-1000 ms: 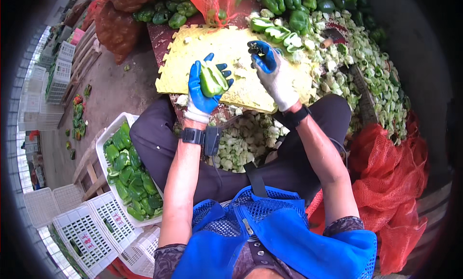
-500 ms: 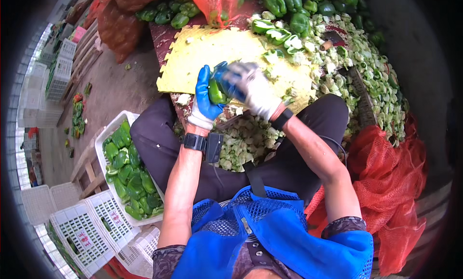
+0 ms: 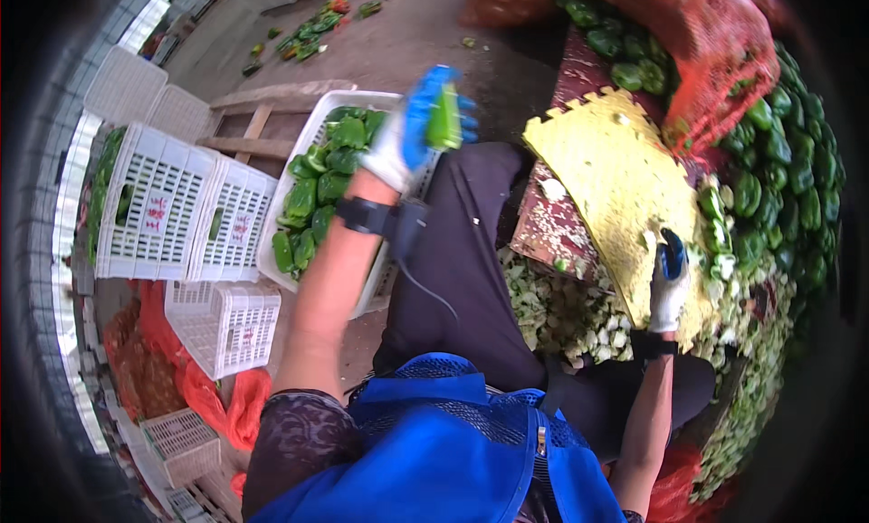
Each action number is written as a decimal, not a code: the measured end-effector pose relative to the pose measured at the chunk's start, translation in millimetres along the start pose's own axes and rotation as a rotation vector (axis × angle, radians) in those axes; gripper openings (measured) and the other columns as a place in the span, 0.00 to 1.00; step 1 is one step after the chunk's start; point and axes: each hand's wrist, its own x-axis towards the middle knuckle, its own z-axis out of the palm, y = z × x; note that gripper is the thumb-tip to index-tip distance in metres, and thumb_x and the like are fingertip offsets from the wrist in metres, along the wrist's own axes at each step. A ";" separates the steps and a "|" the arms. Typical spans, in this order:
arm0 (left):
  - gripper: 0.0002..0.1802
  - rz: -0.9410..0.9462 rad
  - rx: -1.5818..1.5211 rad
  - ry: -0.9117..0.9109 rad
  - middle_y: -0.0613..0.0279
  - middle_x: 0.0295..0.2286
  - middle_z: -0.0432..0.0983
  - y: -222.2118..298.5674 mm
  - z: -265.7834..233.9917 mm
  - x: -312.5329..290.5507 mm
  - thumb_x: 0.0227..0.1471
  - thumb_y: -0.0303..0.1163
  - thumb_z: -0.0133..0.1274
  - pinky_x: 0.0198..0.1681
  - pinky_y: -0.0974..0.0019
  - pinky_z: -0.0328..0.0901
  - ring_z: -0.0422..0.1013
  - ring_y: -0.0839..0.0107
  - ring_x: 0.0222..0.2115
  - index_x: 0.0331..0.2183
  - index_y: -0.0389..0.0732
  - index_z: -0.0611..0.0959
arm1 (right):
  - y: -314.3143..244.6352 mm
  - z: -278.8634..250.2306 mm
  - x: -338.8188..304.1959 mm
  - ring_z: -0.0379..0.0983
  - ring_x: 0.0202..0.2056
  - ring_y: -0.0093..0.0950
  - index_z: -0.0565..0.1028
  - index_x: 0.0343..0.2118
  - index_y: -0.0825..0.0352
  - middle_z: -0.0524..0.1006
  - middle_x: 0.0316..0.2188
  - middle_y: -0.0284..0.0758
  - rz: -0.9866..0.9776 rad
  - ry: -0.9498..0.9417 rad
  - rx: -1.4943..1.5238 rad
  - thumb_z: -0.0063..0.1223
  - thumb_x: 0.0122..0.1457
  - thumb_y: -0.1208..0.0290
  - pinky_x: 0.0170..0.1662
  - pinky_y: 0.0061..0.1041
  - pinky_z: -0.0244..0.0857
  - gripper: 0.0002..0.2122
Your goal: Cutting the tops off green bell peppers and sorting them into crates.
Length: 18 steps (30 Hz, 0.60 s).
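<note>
My left hand (image 3: 412, 129), in a white glove with blue-coated fingers, grips a green bell pepper (image 3: 444, 118) and is blurred by motion. It hangs above the far right corner of a white crate (image 3: 268, 244) filled with green peppers (image 3: 328, 181). My right hand (image 3: 668, 288), gloved alike, is over the lower part of a yellow foam mat (image 3: 593, 152). Its fingers are curled in, and whatever they hold is hidden. Pale pepper scraps (image 3: 721, 262) lie beside that hand.
Whole green peppers (image 3: 777, 175) are heaped at the far right, behind a red mesh sack (image 3: 715, 52). White plastic crates (image 3: 158, 202) stand at the left. Cut cores and scraps (image 3: 579, 315) lie between my legs. Discarded peppers (image 3: 312, 30) are on the floor beyond a wooden pallet (image 3: 258, 125).
My view has turned left. My hands were together over the mat; now the left has swung out with the pepper to the crate, while the right stays by the mat.
</note>
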 end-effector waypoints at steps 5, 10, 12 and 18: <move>0.23 0.143 0.693 0.589 0.64 0.43 0.74 48.5 -190.8 -11.3 0.56 0.41 0.54 0.47 0.70 0.65 0.71 0.72 0.43 0.48 0.36 0.78 | -18.4 2.0 2.4 0.73 0.45 0.31 0.75 0.45 0.69 0.78 0.43 0.39 0.034 -0.086 0.048 0.48 0.61 0.77 0.51 0.27 0.64 0.11; 0.28 0.119 1.315 0.960 0.64 0.29 0.75 46.0 -382.9 -32.0 0.53 0.50 0.55 0.33 0.64 0.66 0.70 0.71 0.28 0.49 0.42 0.76 | -26.2 12.6 8.3 0.73 0.45 0.30 0.75 0.46 0.71 0.77 0.44 0.40 0.038 -0.165 0.073 0.45 0.60 0.78 0.50 0.27 0.64 0.12; 0.39 0.015 1.254 0.883 0.39 0.42 0.74 27.8 -414.2 -40.4 0.53 0.60 0.48 0.46 0.50 0.65 0.72 0.44 0.43 0.54 0.37 0.69 | -33.7 22.0 10.8 0.72 0.45 0.30 0.74 0.46 0.71 0.77 0.44 0.40 0.060 -0.191 0.110 0.45 0.60 0.78 0.50 0.27 0.64 0.12; 0.36 -0.345 1.901 0.720 0.58 0.64 0.45 -54.1 -362.4 -18.5 0.58 0.59 0.38 0.61 0.35 0.43 0.43 0.46 0.63 0.64 0.64 0.52 | -53.1 19.2 15.9 0.72 0.43 0.27 0.74 0.47 0.71 0.76 0.43 0.40 0.110 -0.260 0.049 0.45 0.60 0.80 0.48 0.24 0.65 0.13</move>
